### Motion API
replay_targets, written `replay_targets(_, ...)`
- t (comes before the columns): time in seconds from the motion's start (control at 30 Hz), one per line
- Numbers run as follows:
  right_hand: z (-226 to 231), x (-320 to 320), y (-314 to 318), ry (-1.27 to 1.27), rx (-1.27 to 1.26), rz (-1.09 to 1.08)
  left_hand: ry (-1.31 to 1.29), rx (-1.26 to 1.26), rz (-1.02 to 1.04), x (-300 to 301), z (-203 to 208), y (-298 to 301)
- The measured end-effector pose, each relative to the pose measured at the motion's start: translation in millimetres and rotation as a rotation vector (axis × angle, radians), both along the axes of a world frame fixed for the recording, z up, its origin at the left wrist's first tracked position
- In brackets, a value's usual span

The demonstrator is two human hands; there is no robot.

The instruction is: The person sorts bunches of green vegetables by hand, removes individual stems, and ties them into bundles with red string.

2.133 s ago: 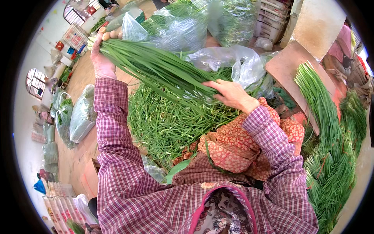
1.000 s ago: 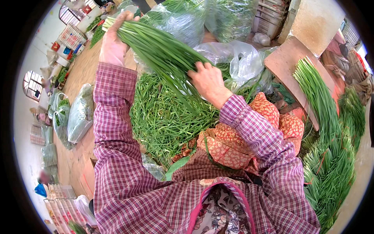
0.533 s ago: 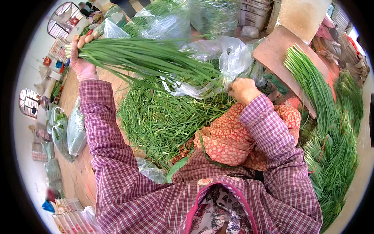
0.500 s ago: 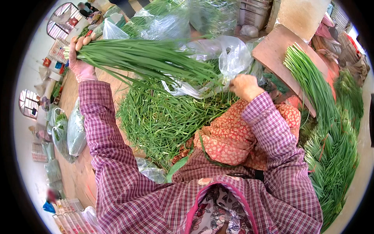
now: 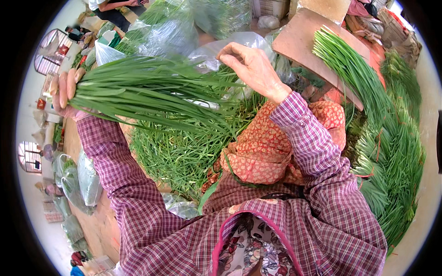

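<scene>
White wall (image 5: 26, 122) down the left side, bowed by lens. Two barred openings in it: larger window (image 5: 48, 51) higher in view, smaller window (image 5: 30, 156) below. Floor (image 5: 105, 223) brown, scuffed. Top edge: pale plastic crate (image 5: 275, 8), brown-stained pale panel (image 5: 324, 8) just right. Light bright, even.

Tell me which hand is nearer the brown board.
Right. The right hand is a little left of the brown board, apart from it; the left hand is much farther left, gripping a bunch of long green leaves.
</scene>
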State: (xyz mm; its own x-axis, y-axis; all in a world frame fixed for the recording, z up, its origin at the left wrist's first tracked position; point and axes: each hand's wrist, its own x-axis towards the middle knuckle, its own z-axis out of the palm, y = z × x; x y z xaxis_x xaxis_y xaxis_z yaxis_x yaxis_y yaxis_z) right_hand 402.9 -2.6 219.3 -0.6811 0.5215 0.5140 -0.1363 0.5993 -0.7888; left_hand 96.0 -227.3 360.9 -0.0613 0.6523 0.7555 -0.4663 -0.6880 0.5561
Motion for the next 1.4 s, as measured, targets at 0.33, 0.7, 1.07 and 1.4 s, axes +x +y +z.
replay_targets(0.33,-61,-4,-13,-0.165,-0.213,0.193,0.031,0.255,-0.103,-12,-13,-6)
replay_targets(0.7,-48,-2,-39,-0.106,-0.334,0.239,0.026,0.311,-0.115,-8,-21,-3)
replay_targets(1.07,-51,-7,-46,-0.018,-0.345,0.140,0.041,0.175,-0.071,-9,-20,-12)
replay_targets(1.4,-50,-12,-37,0.163,-1.042,0.053,0.027,0.034,0.108,-2,-13,-17)
